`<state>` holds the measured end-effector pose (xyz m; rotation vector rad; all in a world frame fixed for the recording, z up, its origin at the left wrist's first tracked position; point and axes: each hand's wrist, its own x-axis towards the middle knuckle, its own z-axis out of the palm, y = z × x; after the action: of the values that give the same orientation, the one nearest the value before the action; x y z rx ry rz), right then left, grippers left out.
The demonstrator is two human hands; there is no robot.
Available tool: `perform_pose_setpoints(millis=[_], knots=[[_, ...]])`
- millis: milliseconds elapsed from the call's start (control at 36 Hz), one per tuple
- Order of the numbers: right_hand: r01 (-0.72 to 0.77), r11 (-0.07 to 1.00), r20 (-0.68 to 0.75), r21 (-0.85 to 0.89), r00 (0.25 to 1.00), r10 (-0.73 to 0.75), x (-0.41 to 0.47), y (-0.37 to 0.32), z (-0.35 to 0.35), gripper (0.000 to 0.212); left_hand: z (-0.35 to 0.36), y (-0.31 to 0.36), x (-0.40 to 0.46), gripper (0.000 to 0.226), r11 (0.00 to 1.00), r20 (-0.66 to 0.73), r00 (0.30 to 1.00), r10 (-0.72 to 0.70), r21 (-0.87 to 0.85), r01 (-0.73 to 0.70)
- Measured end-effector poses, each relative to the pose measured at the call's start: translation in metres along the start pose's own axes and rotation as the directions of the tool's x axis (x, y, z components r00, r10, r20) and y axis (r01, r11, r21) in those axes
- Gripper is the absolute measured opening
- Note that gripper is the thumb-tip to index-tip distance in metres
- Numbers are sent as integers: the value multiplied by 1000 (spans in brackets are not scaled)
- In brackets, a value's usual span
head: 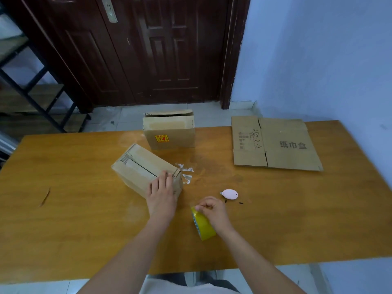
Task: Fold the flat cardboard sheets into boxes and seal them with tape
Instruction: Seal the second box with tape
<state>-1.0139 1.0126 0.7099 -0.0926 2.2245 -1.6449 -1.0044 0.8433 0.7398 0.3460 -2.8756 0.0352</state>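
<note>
A folded cardboard box (137,166) lies at an angle on the wooden table (84,219), with tape along its top seam. My left hand (161,194) presses flat on the box's near end, fingers straight. My right hand (212,211) grips a yellow roll of tape (202,227) standing on edge on the table, fingers curled over its top. A second folded box (169,132) with a yellow and red sticker stands upright behind. A flat cardboard sheet (275,143) with black printed characters lies at the far right.
A small pink cutter (230,194) lies just right of my hands. Scraps of clear tape (186,172) stick to the table beside the box. A dark wooden door (148,49), a black metal shelf frame (31,88) and a blue wall (318,60) stand behind the table.
</note>
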Motion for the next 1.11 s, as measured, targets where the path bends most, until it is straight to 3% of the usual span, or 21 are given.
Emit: perform_pose_setpoints(millis=[167,306,389,444,528,639,667,722,750,806,861,944,1000,1111], knots=[[-41,999,-45,32,998,43,-2,-6,-3,35,-12,4,13,45,996,59,995,-75,-39,78],[-46,999,-84,29,995,48,1,-9,-4,40,-11,11,23,56,983,164,975,-152,-74,166],[-49,999,-132,20,990,51,4,-13,-3,43,-15,18,23,57,938,207,941,-266,-168,302],[-53,998,-170,19,984,55,6,-19,-5,45,-22,22,26,55,875,294,885,-362,-222,431],[-52,998,-252,41,966,61,11,-32,-12,40,-33,32,36,58,690,442,763,-471,-354,632],[-15,999,-296,33,955,24,21,-56,-26,35,-49,37,50,61,491,609,637,-473,-418,765],[-7,1000,-293,28,956,15,23,-64,-29,33,-53,34,52,58,501,613,646,-455,-424,755],[11,1000,-273,-2,962,-11,27,-81,-34,26,-61,24,56,50,559,563,748,-352,-514,651],[27,999,-259,-25,965,-33,28,-90,-35,24,-65,19,58,48,536,525,811,-259,-620,573],[55,996,-221,-68,973,-68,28,-109,-37,25,-81,9,63,44,377,453,891,-42,-818,434],[59,993,-173,-107,982,-77,26,-129,-37,25,-96,3,73,45,361,408,897,169,-873,329],[60,989,-115,-132,990,-75,22,-157,-31,24,-107,-5,90,33,366,401,840,365,-892,267],[77,986,-92,-148,992,-91,19,-171,-26,17,-109,-11,100,17,342,357,840,409,-913,222],[83,990,-139,-117,985,-99,13,-187,-17,17,-111,-22,111,26,335,247,864,440,-937,98]])
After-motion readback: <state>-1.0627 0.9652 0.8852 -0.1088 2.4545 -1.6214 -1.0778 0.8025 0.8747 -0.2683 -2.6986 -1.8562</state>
